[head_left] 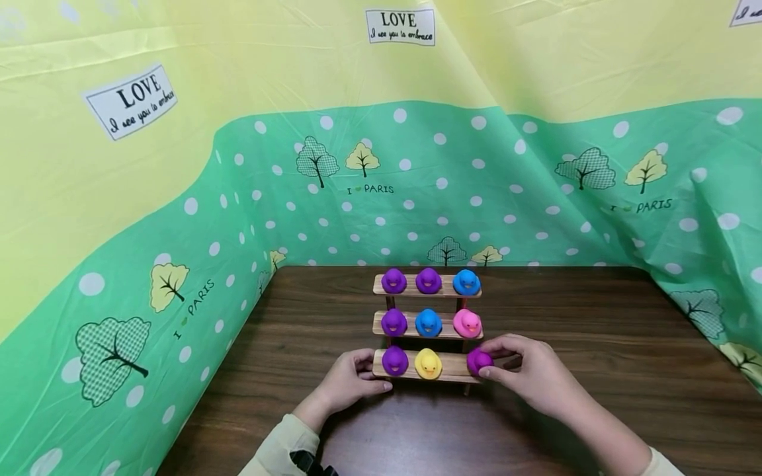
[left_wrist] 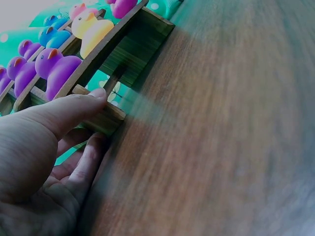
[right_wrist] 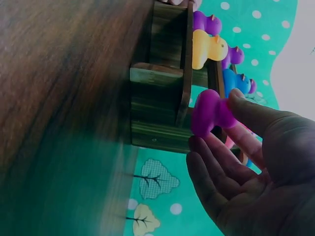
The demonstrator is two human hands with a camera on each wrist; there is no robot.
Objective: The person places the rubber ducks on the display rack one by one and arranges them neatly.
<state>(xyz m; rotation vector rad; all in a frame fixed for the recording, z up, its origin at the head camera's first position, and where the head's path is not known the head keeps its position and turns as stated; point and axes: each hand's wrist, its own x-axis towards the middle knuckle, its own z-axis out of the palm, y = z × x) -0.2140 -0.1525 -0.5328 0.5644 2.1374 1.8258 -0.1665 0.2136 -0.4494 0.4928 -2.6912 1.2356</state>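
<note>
A three-tier wooden stand [head_left: 455, 360] carries small rubber ducks. At its lower left end, my left hand [head_left: 351, 382] grips the stand, thumb in front and fingers curled behind. My right hand [head_left: 538, 377] pinches a purple duck [right_wrist: 209, 113] between thumb and fingers at the right end of the bottom shelf. Along that shelf sit another purple duck [head_left: 395, 361] and a yellow duck [head_left: 428, 364]. The middle shelf holds a purple duck [head_left: 393, 322], a blue duck [head_left: 428, 323] and a pink duck [head_left: 467, 324]. Two purple ducks [head_left: 411, 281] and a blue duck [head_left: 467, 283] occupy the top.
The stand is on a dark wooden table [head_left: 321, 311]. A green and yellow printed cloth [head_left: 405, 152] hangs behind the table and along both sides.
</note>
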